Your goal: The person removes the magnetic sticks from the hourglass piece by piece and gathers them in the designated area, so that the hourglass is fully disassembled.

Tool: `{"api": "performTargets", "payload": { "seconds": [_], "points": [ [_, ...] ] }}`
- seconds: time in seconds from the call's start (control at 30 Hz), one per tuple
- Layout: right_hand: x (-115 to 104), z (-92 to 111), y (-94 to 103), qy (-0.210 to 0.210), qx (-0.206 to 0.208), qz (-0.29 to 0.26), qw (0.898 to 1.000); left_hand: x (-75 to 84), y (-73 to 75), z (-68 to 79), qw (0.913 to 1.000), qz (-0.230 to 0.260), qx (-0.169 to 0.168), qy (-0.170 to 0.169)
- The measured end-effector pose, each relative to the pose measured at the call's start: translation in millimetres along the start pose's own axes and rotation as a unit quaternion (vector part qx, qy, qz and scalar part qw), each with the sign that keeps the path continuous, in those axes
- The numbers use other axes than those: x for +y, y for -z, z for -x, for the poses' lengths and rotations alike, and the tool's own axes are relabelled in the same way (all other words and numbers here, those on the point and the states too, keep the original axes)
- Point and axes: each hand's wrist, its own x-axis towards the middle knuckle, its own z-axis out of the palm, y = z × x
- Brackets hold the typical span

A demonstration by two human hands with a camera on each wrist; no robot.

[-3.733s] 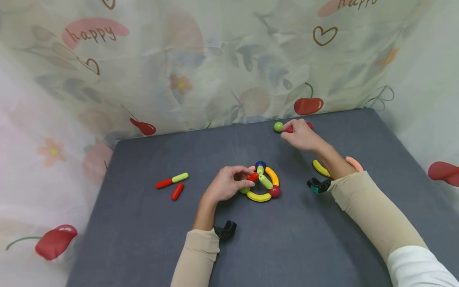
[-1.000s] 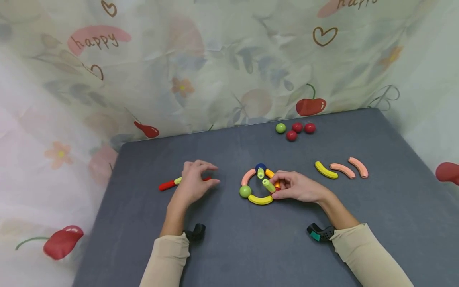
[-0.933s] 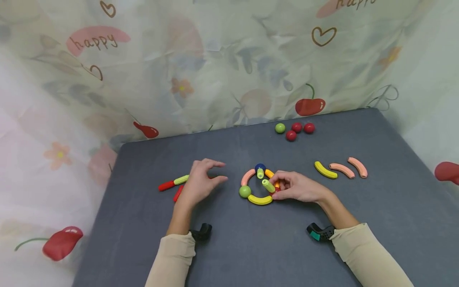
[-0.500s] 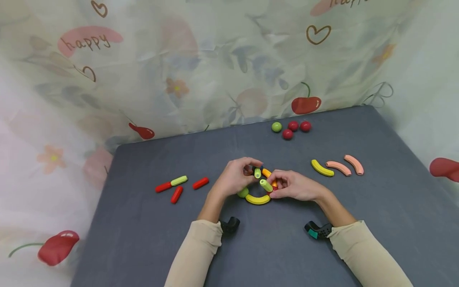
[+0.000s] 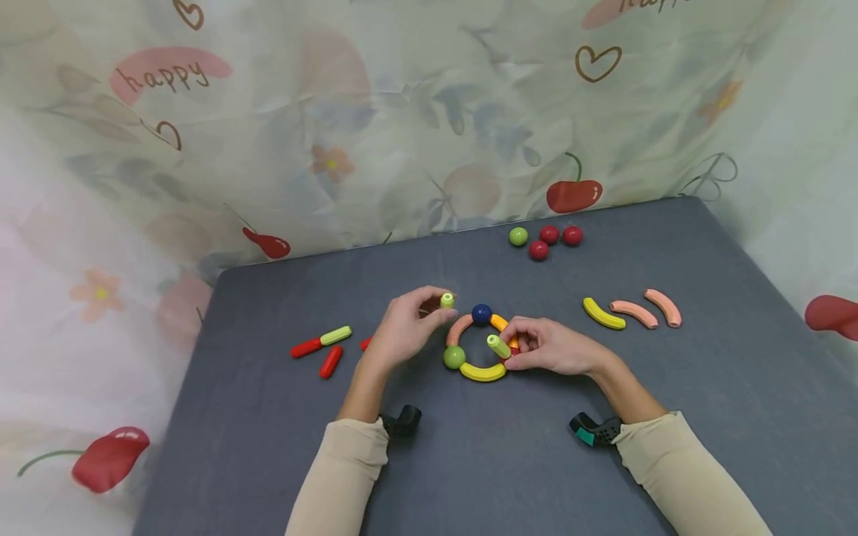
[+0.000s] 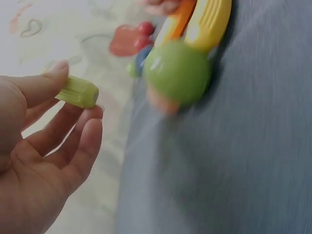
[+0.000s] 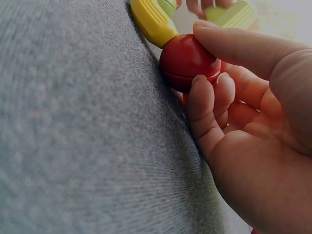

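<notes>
A ring of curved rods and balls lies mid-table: a blue ball (image 5: 481, 314), a green ball (image 5: 454, 357), a red ball (image 7: 187, 63), and yellow (image 5: 484, 373), orange (image 5: 499, 322) and pink (image 5: 459, 328) curved rods. My left hand (image 5: 406, 324), just left of the ring, pinches a short light green rod (image 6: 78, 91) between thumb and fingers, raised off the table. My right hand (image 5: 558, 348) grips the ring's red ball, thumb above and fingertips below. From that ball a second light green rod (image 5: 498, 346) slants upward, beside the right fingertips.
Left on the table lie a red rod joined to a light green one (image 5: 335, 336), a loose red rod (image 5: 331, 362) and another mostly behind my left hand. Green (image 5: 518, 237) and red (image 5: 539, 250) balls sit at the back; curved rods (image 5: 633, 313) lie right.
My left hand let go of a red rod at left, reached the blue ball, took its light green rod off and drew it leftward. My right hand came from the back balls to the red ball.
</notes>
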Motion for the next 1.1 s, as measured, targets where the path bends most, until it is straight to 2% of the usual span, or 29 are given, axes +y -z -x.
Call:
{"api": "performTargets", "payload": {
  "seconds": [0.13, 0.23, 0.33, 0.47, 0.6, 0.73, 0.83, 0.97, 1.1],
  "points": [
    [0, 0, 0.3, -0.006, 0.003, 0.006, 1.000, -18.8, 28.9, 17.0, 0.9979, -0.052, 0.037, 0.005],
    [-1, -1, 0.3, -0.008, 0.002, 0.007, 1.000, -35.5, 49.3, 30.7, 0.9928, -0.098, 0.059, 0.036],
    [-2, -1, 0.3, -0.007, 0.002, 0.006, 1.000, -50.0, 65.2, 43.0, 0.9838, -0.145, 0.074, 0.075],
    [-2, -1, 0.2, -0.007, 0.004, 0.008, 1.000, -64.8, 77.2, 53.0, 0.9734, -0.189, 0.080, 0.101],
    [-1, -1, -0.7, -0.005, 0.003, 0.010, 1.000, -71.7, 81.3, 56.6, 0.9731, -0.185, 0.079, 0.112],
    [1, -1, -0.8, 0.001, 0.001, 0.007, 1.000, -68.8, 79.7, 55.8, 0.9790, -0.158, 0.082, 0.100],
    [1, -1, -0.7, 0.001, 0.001, 0.009, 1.000, -54.5, 70.9, 53.7, 0.9858, -0.124, 0.085, 0.074],
    [2, -1, -0.5, 0.003, 0.001, 0.004, 1.000, -22.0, 41.5, 47.5, 0.9957, -0.062, 0.065, 0.023],
    [2, -1, -0.1, 0.012, -0.002, -0.006, 1.000, 6.8, 5.2, 37.6, 0.9994, -0.020, 0.012, -0.025]
  ]
}}
